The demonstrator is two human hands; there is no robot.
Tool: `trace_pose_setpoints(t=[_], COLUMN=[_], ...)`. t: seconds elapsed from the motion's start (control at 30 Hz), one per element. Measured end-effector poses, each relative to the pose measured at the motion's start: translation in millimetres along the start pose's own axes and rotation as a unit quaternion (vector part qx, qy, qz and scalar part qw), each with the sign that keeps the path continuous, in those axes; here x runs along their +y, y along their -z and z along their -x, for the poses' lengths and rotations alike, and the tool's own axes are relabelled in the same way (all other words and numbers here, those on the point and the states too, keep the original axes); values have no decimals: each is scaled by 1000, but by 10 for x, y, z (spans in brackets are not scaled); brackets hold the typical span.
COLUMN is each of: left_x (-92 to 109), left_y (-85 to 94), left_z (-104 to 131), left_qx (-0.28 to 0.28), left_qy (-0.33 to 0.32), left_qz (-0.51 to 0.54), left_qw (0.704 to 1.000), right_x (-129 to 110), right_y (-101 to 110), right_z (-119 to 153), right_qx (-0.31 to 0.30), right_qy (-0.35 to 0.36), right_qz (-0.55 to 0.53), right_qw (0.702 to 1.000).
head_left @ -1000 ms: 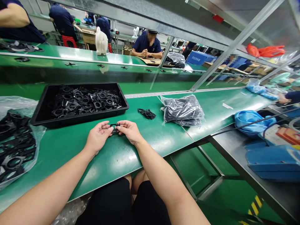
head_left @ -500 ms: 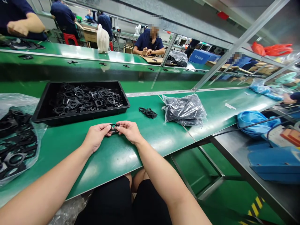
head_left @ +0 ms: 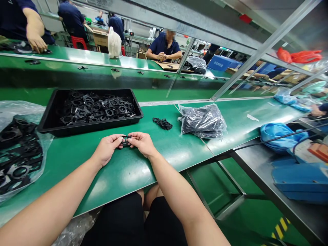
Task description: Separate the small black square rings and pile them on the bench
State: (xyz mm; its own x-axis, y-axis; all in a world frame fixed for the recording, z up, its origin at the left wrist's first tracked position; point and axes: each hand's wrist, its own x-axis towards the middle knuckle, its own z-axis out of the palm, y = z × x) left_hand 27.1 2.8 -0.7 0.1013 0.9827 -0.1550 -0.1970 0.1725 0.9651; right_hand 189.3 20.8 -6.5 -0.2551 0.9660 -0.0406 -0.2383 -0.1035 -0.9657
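Between both hands, just above the green table (head_left: 120, 177), is a small black part (head_left: 125, 140) with an opening in its middle. My left hand (head_left: 107, 147) pinches its left side with thumb and fingers, and my right hand (head_left: 142, 143) pinches its right side. Fingertips cover much of the part's edges. Behind the hands stands a black tray (head_left: 97, 129) heaped with black plastic parts (head_left: 102, 107). A small pile of thin black rings (head_left: 162, 123) lies to the right of the tray.
A clear bag of black parts (head_left: 22, 153) lies at the left, another sealed bag (head_left: 202, 119) right of the rings. Beyond a green conveyor (head_left: 153, 85) people sit working. A metal side table (head_left: 253, 164) holds blue objects at the right.
Both hands keep their hold on the black part with hardly any movement. Across the conveyor at the upper left, a person's hand has come down onto the black parts there.
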Motion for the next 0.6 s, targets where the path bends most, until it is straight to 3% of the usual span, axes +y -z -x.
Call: trace_pose_setpoints(t=[0.13, 0.3, 0.6], left_x=[-12, 31, 89], left_y=[2, -27, 15], left_z=[-9, 10, 8], left_qx=[-2, 43, 15], left_qy=[-3, 13, 66], left_qz=[3, 78, 77], left_qw=[1000, 996, 995], right_x=[-7, -29, -47], right_y=[0, 2, 3], right_z=[4, 11, 17], right_qx=[5, 5, 2], right_qy=[1, 1, 22], right_qz=[-2, -20, -18], right_qw=[1000, 1000, 1000])
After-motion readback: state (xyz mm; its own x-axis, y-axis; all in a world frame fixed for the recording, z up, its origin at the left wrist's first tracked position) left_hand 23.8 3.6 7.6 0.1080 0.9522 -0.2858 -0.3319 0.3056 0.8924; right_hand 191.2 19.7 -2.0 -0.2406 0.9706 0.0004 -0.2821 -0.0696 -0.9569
